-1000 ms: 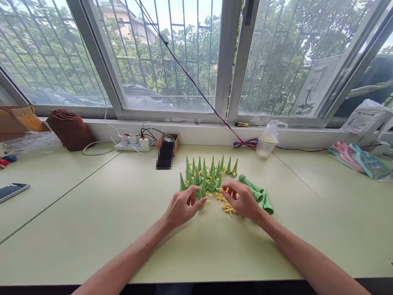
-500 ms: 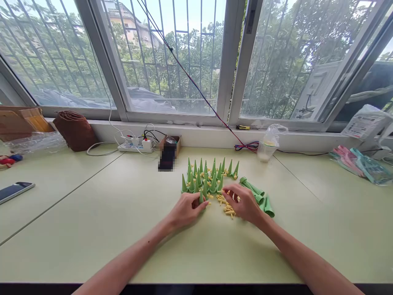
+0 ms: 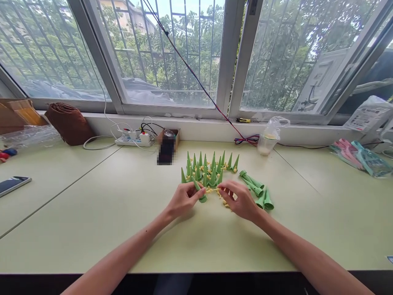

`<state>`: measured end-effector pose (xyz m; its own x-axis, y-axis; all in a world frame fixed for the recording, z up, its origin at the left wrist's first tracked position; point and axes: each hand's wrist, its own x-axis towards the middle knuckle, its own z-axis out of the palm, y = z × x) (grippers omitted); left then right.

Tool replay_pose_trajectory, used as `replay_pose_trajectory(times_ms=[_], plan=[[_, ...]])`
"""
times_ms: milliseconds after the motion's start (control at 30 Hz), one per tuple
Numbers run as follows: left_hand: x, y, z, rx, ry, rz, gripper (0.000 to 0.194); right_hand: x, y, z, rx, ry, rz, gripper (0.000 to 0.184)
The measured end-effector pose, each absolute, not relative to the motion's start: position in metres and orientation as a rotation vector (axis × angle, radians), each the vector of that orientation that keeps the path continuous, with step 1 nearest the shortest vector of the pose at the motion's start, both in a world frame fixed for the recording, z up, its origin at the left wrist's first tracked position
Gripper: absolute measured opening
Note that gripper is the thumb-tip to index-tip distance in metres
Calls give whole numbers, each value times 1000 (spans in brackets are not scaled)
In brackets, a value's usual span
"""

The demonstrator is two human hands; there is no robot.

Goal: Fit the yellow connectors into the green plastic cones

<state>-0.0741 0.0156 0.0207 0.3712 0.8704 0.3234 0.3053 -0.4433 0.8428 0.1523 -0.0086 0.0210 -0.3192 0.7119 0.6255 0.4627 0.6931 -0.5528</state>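
Observation:
My left hand (image 3: 183, 199) is closed around a green cone (image 3: 202, 199), which leans with its tip to the upper left. Pinched in my right hand (image 3: 241, 198) is a small yellow peg (image 3: 215, 189), held level beside that cone; whether the two touch I cannot tell. Behind the hands, several upright green cones (image 3: 213, 177) stand in a cluster, with little yellow pieces at their bases. A pile of loose yellow pegs (image 3: 226, 203) lies partly hidden under my right hand. To its right, several more green cones (image 3: 255, 188) lie on their sides or lean together.
A small box (image 3: 175, 139), a power strip (image 3: 123, 141) and a brown rolled bag (image 3: 70, 123) line the table's back. A plastic cup in a bag (image 3: 266, 143) stands at the back right, near pink and teal packaged items (image 3: 365, 157). A phone (image 3: 14, 185) lies far left.
My left hand has taken hold of the nearest green cone, lifted and tilted it. My right hand has brought a yellow peg leftward, close to the cone. The view has shifted slightly.

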Motion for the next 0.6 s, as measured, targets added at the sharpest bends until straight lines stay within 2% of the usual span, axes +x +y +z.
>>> replay_pose_trajectory(times_ms=[600], plan=[[-71, 12, 20, 1946, 954, 1010, 35, 149, -10, 20, -877, -2078, 371, 23]])
